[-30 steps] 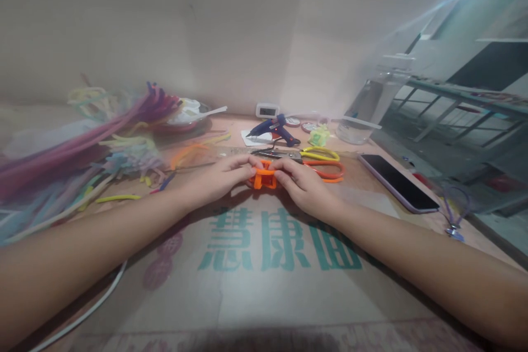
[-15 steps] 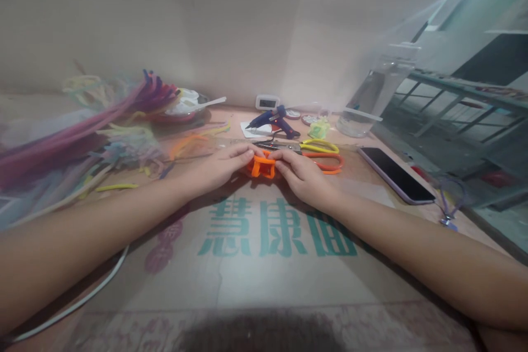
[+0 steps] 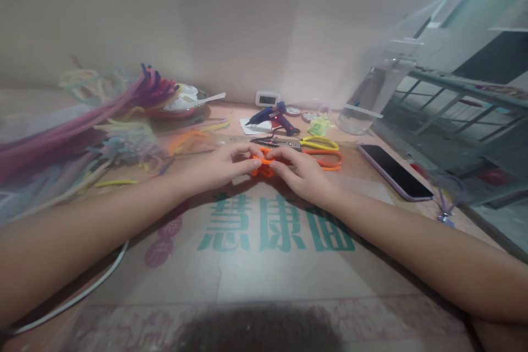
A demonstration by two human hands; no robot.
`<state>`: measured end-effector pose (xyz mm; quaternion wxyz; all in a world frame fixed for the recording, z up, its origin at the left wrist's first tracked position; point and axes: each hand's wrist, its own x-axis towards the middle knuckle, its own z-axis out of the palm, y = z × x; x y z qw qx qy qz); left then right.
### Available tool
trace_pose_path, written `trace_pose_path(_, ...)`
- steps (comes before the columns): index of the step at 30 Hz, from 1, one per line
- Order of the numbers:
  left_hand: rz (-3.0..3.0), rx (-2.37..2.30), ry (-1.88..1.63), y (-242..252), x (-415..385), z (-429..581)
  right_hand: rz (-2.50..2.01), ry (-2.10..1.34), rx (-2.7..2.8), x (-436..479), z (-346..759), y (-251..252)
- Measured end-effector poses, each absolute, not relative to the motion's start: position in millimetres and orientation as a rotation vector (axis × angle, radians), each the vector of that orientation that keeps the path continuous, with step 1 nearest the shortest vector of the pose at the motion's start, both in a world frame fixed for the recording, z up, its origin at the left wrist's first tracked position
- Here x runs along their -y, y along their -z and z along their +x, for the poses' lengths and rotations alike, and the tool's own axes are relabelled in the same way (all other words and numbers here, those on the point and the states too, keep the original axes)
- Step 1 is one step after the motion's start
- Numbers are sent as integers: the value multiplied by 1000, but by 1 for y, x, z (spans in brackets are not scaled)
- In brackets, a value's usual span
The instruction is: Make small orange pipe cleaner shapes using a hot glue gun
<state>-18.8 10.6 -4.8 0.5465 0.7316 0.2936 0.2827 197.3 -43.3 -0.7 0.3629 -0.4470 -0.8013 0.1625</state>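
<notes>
Between my two hands is a small bent shape of orange pipe cleaner (image 3: 264, 167), just above the printed cardboard (image 3: 247, 280). My left hand (image 3: 235, 162) pinches its left side, thumb in front and fingers behind. On the right side my right hand (image 3: 295, 170) grips it between thumb and fingertips. The fingers cover much of the shape, so its full form is hidden. Right behind the hands lie scissors (image 3: 319, 144) with one yellow and one orange handle.
Bundles of coloured pipe cleaners (image 3: 119, 99) spread over the left. At the back are a glue gun (image 3: 270, 116), a small digital clock (image 3: 267, 99) and a crumpled yellow-green piece (image 3: 318, 125). A phone (image 3: 396, 171) and a clear plastic container (image 3: 358, 121) stand right. A white cable (image 3: 94, 289) runs front left.
The orange shape has been tipped, so its open frame with legs no longer faces me. My left thumb has come down across its front. The view has shifted slightly.
</notes>
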Motion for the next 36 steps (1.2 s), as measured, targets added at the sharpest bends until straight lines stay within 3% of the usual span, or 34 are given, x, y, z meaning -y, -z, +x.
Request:
trace_pose_path(7,1942,-699,-694,1,-9,-19,-1143,-378,2054,44,197,1)
trace_pose_path(22,1325,-589,-679,11,-8,-17,-1154,-358,2064,42,200,2)
trace_pose_path(36,1352,-610,-676,11,-10,-19,-1173,-355,2061,41,200,4)
